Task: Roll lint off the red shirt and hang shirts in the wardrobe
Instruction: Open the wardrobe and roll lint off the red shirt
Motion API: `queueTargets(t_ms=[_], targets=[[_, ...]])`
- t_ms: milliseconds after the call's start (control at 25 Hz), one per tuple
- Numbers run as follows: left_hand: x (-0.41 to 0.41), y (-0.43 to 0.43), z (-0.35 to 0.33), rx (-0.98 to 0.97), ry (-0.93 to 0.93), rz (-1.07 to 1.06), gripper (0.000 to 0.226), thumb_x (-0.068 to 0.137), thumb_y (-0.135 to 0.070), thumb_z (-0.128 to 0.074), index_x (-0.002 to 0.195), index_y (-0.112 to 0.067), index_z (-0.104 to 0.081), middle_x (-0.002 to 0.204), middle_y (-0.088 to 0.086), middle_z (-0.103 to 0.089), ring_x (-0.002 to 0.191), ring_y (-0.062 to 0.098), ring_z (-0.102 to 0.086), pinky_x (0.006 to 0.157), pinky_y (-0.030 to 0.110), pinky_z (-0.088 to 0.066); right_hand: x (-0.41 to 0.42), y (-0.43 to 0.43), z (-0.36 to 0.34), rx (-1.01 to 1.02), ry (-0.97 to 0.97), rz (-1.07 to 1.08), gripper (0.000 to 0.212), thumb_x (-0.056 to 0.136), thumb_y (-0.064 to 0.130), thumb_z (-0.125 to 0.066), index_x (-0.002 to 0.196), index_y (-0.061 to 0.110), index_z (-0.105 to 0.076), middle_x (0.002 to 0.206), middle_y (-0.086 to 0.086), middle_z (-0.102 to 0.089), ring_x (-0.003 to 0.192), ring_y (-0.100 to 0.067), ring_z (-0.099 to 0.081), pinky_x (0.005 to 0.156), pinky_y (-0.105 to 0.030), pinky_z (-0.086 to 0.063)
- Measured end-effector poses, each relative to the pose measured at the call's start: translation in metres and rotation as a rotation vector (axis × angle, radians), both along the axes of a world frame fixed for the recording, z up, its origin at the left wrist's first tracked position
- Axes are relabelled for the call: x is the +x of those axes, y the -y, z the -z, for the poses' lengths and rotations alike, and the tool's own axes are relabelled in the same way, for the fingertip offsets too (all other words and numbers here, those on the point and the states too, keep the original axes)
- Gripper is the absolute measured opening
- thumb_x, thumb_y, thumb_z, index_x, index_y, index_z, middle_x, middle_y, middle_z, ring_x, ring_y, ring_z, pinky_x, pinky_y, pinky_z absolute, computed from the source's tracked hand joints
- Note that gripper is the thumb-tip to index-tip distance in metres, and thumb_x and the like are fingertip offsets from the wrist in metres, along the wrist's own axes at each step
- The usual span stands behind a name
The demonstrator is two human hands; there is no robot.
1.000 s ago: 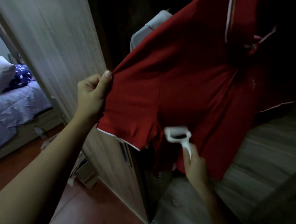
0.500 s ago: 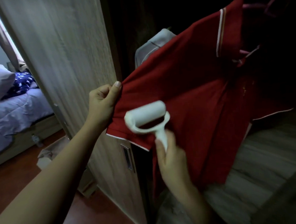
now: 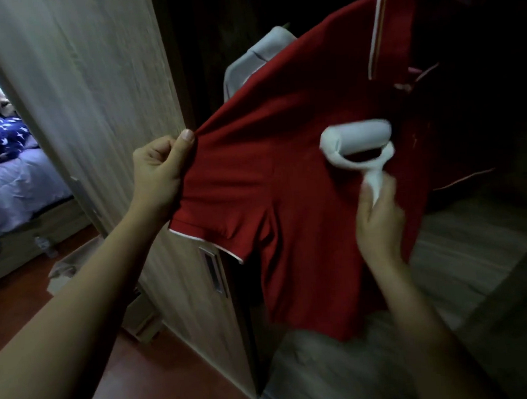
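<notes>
head | lint roller [image 3: 356,138] now higher on red shirt [image 3: 285,167] | right hand [image 3: 379,220] grips handle, left hand [image 3: 158,171] pinches sleeve

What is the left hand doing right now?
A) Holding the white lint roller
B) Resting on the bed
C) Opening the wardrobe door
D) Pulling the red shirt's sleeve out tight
D: the left hand pinches the red shirt by its sleeve and stretches it sideways, while the right hand holds the lint roller against the cloth.
</notes>
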State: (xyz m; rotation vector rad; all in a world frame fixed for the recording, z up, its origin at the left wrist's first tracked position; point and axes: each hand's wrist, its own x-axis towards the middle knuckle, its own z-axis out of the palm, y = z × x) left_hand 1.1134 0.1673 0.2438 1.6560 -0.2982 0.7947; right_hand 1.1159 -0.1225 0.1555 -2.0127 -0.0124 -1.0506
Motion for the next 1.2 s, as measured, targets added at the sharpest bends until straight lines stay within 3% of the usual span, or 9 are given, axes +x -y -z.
queueTargets(t_ms=[200,320,400,560,640,760,920,1120,1200], targets=[[0.003,-0.001,0.003,0.019,0.011,-0.025,0.042,0.088,-0.036,-0.055,0.052,-0.024,-0.039,0.044,-0.017,-0.035,0.045,-0.002,-0.028,0.045,0.019,-0.024,0.003,-0.019,0.160,-0.102,-0.404,-0.100,0.056,0.090,0.044,-0.032,0.117,-0.001,-0.055,0.072,-0.030,-0.067,0.061,-0.045,-0.065,0.049,-0.035,-0.042],[0.006,-0.006,0.005,0.014,0.003,-0.031,0.044,0.086,-0.043,-0.057,0.055,-0.018,-0.038,0.045,-0.016,-0.036,0.046,0.001,-0.028,0.047,0.025,-0.022,-0.001,-0.007,0.215,-0.048,-0.749,-0.066,0.042,0.097,0.031,-0.043,0.128,0.003,-0.050,0.095,-0.032,-0.067,0.086,-0.045,-0.065,0.070,-0.040,-0.048],[0.006,-0.007,0.006,0.009,0.003,-0.035,0.044,0.086,-0.044,-0.057,0.056,-0.017,-0.039,0.045,-0.016,-0.037,0.047,0.000,-0.028,0.047,0.028,-0.020,0.005,0.014,0.211,0.076,-0.701,-0.013,0.036,0.096,0.023,-0.046,0.125,0.002,-0.053,0.098,-0.031,-0.067,0.088,-0.046,-0.064,0.073,-0.041,-0.048],[0.004,-0.002,0.005,0.003,0.017,-0.032,0.042,0.088,-0.041,-0.055,0.057,-0.017,-0.039,0.044,-0.018,-0.038,0.046,-0.003,-0.029,0.045,0.019,-0.024,0.024,0.064,0.111,0.181,-0.327,0.044,0.035,0.098,0.025,-0.039,0.123,0.004,-0.052,0.108,-0.026,-0.064,0.093,-0.039,-0.062,0.072,-0.032,-0.042],[0.003,-0.002,0.005,0.013,0.019,-0.032,0.042,0.088,-0.041,-0.055,0.057,-0.017,-0.039,0.044,-0.018,-0.039,0.046,-0.003,-0.030,0.046,0.018,-0.025,0.033,0.085,0.040,0.195,-0.160,0.076,0.035,0.100,0.025,-0.034,0.121,0.003,-0.050,0.097,-0.021,-0.061,0.083,-0.030,-0.060,0.063,-0.024,-0.031],[0.001,0.000,0.004,0.017,0.015,-0.025,0.042,0.089,-0.040,-0.054,0.057,-0.018,-0.040,0.044,-0.018,-0.039,0.046,-0.003,-0.030,0.046,0.017,-0.026,0.041,0.094,-0.023,0.257,-0.011,0.069,0.035,0.100,0.028,-0.031,0.117,0.004,-0.049,0.081,-0.009,-0.051,0.060,-0.016,-0.047,0.056,-0.025,-0.027],[-0.002,0.003,0.002,0.004,0.001,-0.031,0.041,0.090,-0.037,-0.054,0.055,-0.021,-0.040,0.043,-0.018,-0.039,0.043,-0.004,-0.029,0.043,0.014,-0.026,0.032,0.048,0.052,0.231,-0.150,-0.066,0.036,0.097,0.029,-0.036,0.115,0.004,-0.054,0.083,-0.009,-0.055,0.073,-0.018,-0.052,0.061,-0.025,-0.031],[-0.002,0.001,0.001,-0.014,-0.022,-0.034,0.043,0.089,-0.039,-0.056,0.050,-0.026,-0.043,0.043,-0.017,-0.038,0.044,-0.003,-0.029,0.042,0.018,-0.023,-0.039,-0.010,0.216,0.121,-0.726,-0.262,0.033,0.096,0.022,-0.046,0.124,0.008,-0.056,0.105,-0.020,-0.069,0.098,-0.033,-0.066,0.073,-0.027,-0.042],[-0.002,0.000,0.000,-0.007,-0.032,-0.039,0.042,0.087,-0.043,-0.057,0.053,-0.023,-0.041,0.044,-0.017,-0.037,0.045,0.000,-0.028,0.044,0.023,-0.022,-0.047,-0.015,0.217,0.105,-0.713,-0.266,0.033,0.096,0.022,-0.047,0.124,0.008,-0.056,0.102,-0.018,-0.070,0.095,-0.033,-0.066,0.071,-0.024,-0.040]])
